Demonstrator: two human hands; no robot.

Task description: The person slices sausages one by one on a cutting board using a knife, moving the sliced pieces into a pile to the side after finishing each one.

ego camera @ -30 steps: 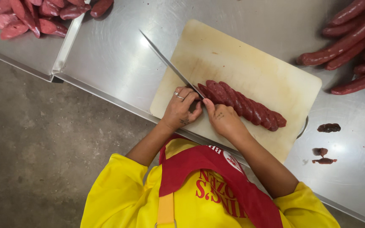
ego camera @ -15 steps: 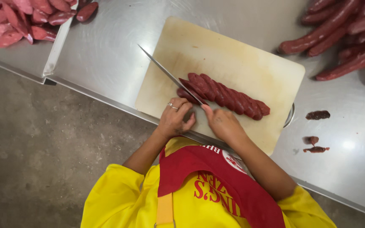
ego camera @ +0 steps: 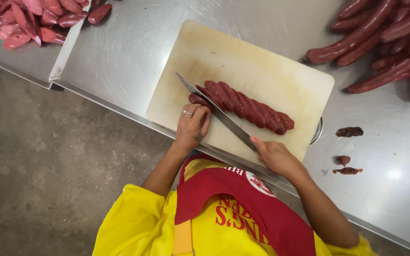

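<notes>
The right hand [ego camera: 274, 154] grips the knife [ego camera: 217, 114]; the left hand [ego camera: 193, 124], fingers curled, steadies the sliced sausage [ego camera: 243, 106] on the cutting board [ego camera: 262, 66], at its 9 o'clock end. The blade passes very near these fingers, so I think a slip could cut them.

Yellow sleeves, red apron, ringed left hand [ego camera: 191, 125]

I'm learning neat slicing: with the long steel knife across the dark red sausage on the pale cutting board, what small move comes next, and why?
Probably press the long steel knife down through the dark red sausage near its left end: the blade lies slanted across it, the right hand grips the handle, and the left hand pins the end piece beside the blade.
</notes>
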